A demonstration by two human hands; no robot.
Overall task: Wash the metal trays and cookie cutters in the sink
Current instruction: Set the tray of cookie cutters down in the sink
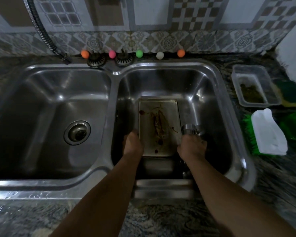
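Observation:
A rectangular metal tray (pixel 159 113) smeared with brown stains sits in the right basin of the double steel sink (pixel 212 77). My left hand (pixel 132 144) grips the tray's left edge near its front corner. My right hand (pixel 191 147) is at the tray's right edge, fingers curled, holding a shiny round metal cookie cutter (pixel 190 129) just beyond its knuckles. More metal pieces lie dark and unclear under the tray's near end.
The left basin (pixel 46 108) holds only its drain (pixel 77 132). On the right counter stand a clear plastic tub (pixel 253 86), a green-yellow sponge (pixel 290 93), a green brush (pixel 248 132) and a white container (pixel 268 132). Coloured balls (pixel 139 53) and strainers line the back rim.

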